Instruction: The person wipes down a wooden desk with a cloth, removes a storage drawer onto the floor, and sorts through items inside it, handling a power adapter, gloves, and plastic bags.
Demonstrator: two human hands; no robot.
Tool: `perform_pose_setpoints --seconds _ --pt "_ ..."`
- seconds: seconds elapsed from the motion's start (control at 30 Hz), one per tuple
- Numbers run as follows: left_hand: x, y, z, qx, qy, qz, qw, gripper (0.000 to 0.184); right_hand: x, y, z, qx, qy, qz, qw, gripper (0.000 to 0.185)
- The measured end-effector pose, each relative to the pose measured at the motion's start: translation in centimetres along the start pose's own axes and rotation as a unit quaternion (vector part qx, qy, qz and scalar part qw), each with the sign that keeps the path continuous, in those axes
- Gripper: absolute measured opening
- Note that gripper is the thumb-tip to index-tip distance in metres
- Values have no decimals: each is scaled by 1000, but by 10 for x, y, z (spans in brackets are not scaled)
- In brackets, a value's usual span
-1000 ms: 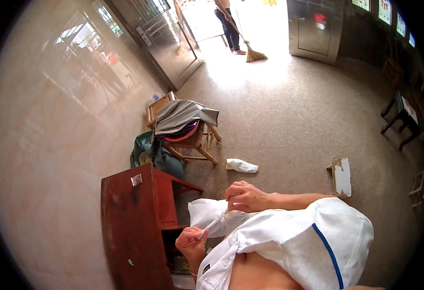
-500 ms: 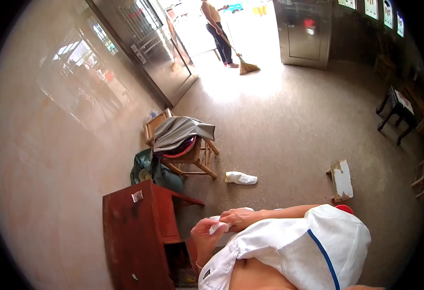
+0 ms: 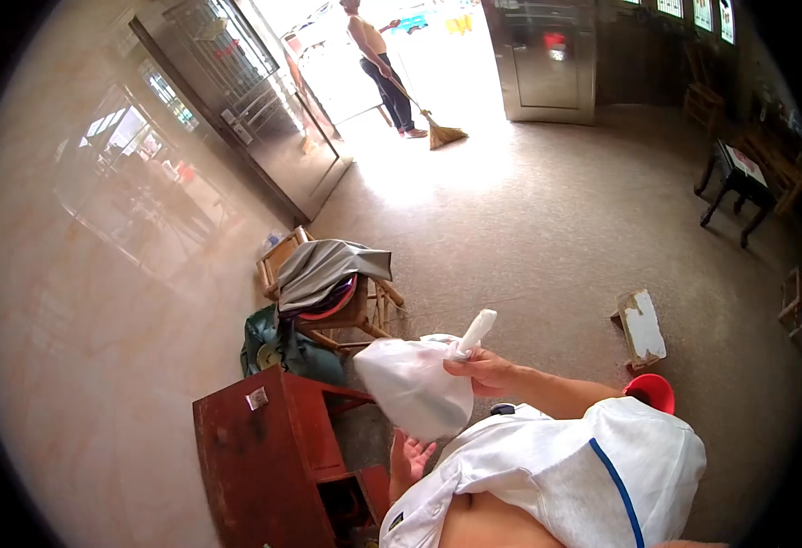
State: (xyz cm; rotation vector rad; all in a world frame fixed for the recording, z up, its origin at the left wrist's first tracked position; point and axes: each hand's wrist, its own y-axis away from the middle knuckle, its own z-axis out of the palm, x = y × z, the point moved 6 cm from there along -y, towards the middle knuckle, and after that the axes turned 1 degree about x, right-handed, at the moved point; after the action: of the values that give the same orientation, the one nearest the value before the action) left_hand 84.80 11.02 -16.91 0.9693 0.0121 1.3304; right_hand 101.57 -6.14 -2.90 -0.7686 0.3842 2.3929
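Observation:
A white plastic bag (image 3: pixel 416 387), bulging and slightly see-through, hangs out in front of me with something dark and indistinct inside. My right hand (image 3: pixel 483 367) is closed around its gathered neck, and a twisted white end (image 3: pixel 477 331) sticks up past the fingers. Just below the bag, my left hand (image 3: pixel 411 455) is open, palm up and fingers apart, holding nothing. I cannot tell whether its fingertips touch the bag. The white sleeves and shirt (image 3: pixel 547 457) cover the near part of the view.
A red wooden desk (image 3: pixel 250 457) stands at left. Behind it are a bamboo chair (image 3: pixel 360 310) with a grey cloth (image 3: pixel 328 269) and a dark green bag (image 3: pixel 314 363). A low stool (image 3: pixel 643 327) is at right. Near the doorway a person (image 3: pixel 378 68) holds a broom (image 3: pixel 444 134).
My hands were together on something white; now they are apart, the right raised with the bag, the left opened. The white item on the floor no longer shows; the bag covers that area.

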Motion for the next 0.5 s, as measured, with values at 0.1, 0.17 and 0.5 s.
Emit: perform_pose_setpoints --seconds 0.1,0.17,0.5 --pt "-4 -7 0 -49 87 -24 995 56 9 4 17 -26 -89 55 994 30" --pt "6 -5 5 -64 108 11 992 58 19 1 15 -10 -83 76 994 33" --pt "32 26 43 -118 -43 203 971 63 40 -14 0 -89 175 15 980 61"
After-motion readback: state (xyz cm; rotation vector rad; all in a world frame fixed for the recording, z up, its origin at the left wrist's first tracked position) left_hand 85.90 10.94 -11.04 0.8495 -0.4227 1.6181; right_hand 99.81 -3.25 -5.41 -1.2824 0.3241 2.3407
